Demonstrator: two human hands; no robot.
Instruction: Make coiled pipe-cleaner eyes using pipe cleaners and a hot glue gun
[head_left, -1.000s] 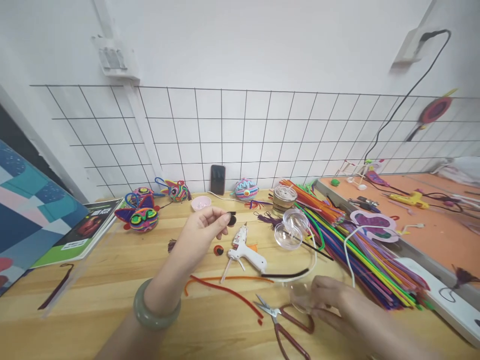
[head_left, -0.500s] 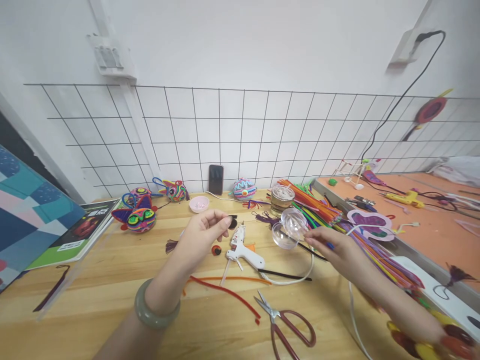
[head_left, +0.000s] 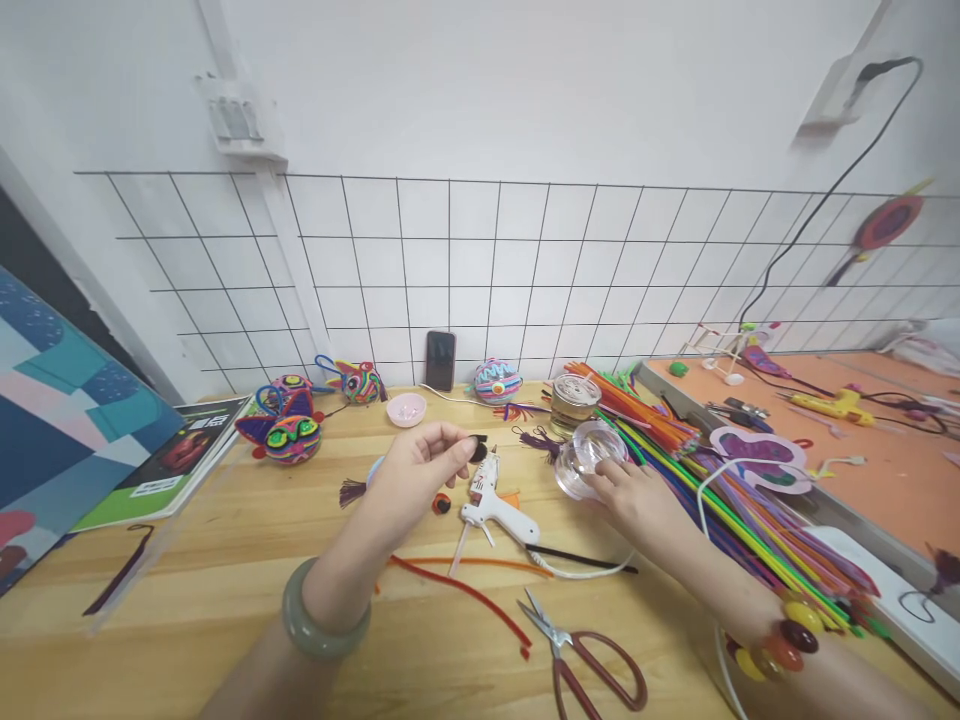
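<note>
My left hand (head_left: 424,470) is raised above the table, thumb and fingertips pinching a small coiled black pipe cleaner (head_left: 478,450). Off to the right, my right hand (head_left: 634,492) has its fingers at the clear plastic half-balls (head_left: 574,462), which overlap each other; part of the grip is hidden. Between the hands lies a white hot glue gun (head_left: 499,508). Just left of it sits an orange-and-black coil (head_left: 442,503). Scissors with brown handles (head_left: 577,655) rest nearer to me, beside a red pipe cleaner (head_left: 469,597).
Pipe cleaners in many colours (head_left: 720,505) lie in a bundle at right. A round clear jar (head_left: 574,400) stands behind the half-balls. Toward the wall are a pink dish (head_left: 406,409), a phone (head_left: 440,361) and colourful ornaments (head_left: 289,435). A white cable crosses the right side.
My right hand has come from the front right, with a clear plastic piece, up to the clear half-balls. My left hand keeps its pinch on the black coil, almost unmoved.
</note>
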